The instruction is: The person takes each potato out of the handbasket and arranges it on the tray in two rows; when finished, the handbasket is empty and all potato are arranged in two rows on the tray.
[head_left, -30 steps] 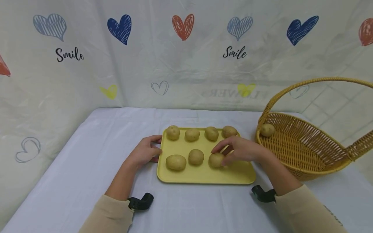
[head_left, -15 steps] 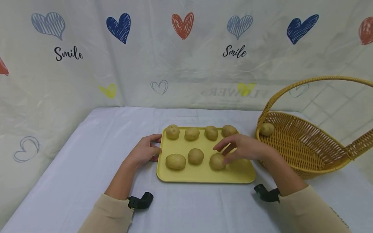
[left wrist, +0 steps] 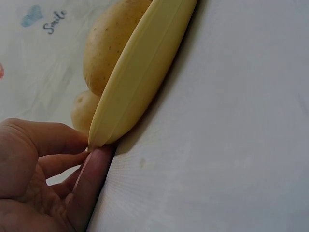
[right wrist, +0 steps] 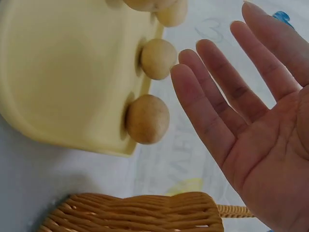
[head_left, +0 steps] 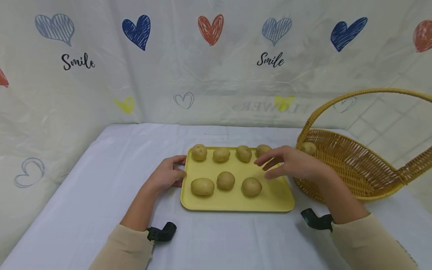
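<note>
A yellow tray (head_left: 236, 204) lies on the table with potatoes in two rows. Along its near side are an oval potato (head_left: 202, 186), a rounder potato (head_left: 225, 180) and a third potato (head_left: 251, 186); several more line the far side. My left hand (head_left: 167, 173) pinches the tray's left rim between thumb and fingers, as the left wrist view (left wrist: 43, 179) shows. Above the tray's right part hovers my right hand (head_left: 291, 163), fingers spread and holding nothing. It partly covers the far-right potato (head_left: 263, 150). In the right wrist view its palm (right wrist: 270, 150) faces the camera, bare.
To the right of the tray stands a wicker basket (head_left: 341, 152) with a tall arched handle (head_left: 371, 92). One potato (head_left: 308, 148) sits inside at its left end. A white cloth (head_left: 216, 240) covers the table, and a heart-printed sheet (head_left: 216, 75) hangs behind.
My right hand has let go of the near-row right potato and moved up and to the right, leaving it on the tray. The left hand stays at the rim.
</note>
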A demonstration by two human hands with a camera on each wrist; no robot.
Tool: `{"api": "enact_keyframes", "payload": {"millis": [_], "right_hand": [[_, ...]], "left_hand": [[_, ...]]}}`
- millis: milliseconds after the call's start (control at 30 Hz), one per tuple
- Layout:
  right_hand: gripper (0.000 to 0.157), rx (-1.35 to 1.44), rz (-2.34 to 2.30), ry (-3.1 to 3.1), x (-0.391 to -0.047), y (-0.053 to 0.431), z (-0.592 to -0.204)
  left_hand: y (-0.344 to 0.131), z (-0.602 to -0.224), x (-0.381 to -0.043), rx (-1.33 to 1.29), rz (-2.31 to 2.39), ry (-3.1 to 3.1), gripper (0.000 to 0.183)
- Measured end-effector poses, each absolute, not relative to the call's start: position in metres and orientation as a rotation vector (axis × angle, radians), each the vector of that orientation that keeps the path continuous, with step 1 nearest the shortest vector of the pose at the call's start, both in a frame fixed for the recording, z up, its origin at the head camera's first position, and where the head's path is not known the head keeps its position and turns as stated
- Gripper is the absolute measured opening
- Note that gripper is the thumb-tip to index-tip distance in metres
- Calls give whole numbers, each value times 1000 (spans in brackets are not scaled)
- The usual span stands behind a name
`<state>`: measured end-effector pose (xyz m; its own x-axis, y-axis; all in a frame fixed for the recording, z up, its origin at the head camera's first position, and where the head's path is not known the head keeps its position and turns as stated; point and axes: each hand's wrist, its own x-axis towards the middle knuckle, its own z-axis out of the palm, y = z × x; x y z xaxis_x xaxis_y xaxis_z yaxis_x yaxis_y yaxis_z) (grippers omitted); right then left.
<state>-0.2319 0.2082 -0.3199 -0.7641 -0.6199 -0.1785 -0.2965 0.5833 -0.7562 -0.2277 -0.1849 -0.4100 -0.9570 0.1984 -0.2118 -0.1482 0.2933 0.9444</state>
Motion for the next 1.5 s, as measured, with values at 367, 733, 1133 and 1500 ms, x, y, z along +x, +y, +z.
{"api": "enact_keyframes", "payload": {"millis": [367, 733, 1133, 1500], "right_hand": [[36, -655, -939, 2550, -228, 222, -298], [37, -557, -847, 2685, -226, 241, -272], [44, -469, -866, 2693, -234, 267, -258], [43, -421, -834, 2788, -242, 302, -247]], "left_hand": [[-184, -410, -225, 32, 1678, 2293, 71], [-185, -409, -226, 47, 1657, 2304, 72], [-185, -410, -227, 14, 1652, 2304, 71], [-184, -406, -225, 23, 1673, 2296, 71]]}}
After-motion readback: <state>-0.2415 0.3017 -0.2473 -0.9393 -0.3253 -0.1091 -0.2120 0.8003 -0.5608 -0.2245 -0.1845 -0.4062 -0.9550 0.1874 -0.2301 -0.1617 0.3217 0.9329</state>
